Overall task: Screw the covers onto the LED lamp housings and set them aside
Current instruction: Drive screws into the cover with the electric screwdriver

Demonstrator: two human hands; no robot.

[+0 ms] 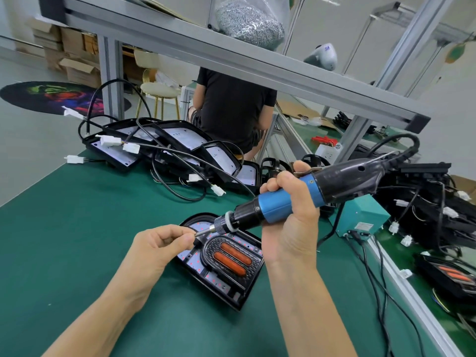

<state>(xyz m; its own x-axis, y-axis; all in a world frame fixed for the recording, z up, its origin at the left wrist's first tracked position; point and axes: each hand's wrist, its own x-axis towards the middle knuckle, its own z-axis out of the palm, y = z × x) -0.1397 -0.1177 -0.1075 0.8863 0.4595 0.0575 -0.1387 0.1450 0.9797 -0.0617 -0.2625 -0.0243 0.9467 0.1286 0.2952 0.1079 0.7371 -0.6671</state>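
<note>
A black LED lamp housing [231, 292] lies on the green mat in front of me, with a black cover [233, 256] bearing two orange lenses set in it. My right hand [291, 217] grips a blue and black electric screwdriver [278, 204], tilted with its bit pointing left and down over the housing. My left hand [159, 243] pinches something small at the bit's tip, probably a screw; it is too small to make out.
A heap of open housings with cables and white plugs [167, 148] lies at the back of the mat. A blue power box [360, 217] stands to the right, with more black lamps [438, 202] beyond it. A person in black [231, 112] sits behind the bench. A bag of screws [249, 21] rests on the overhead shelf.
</note>
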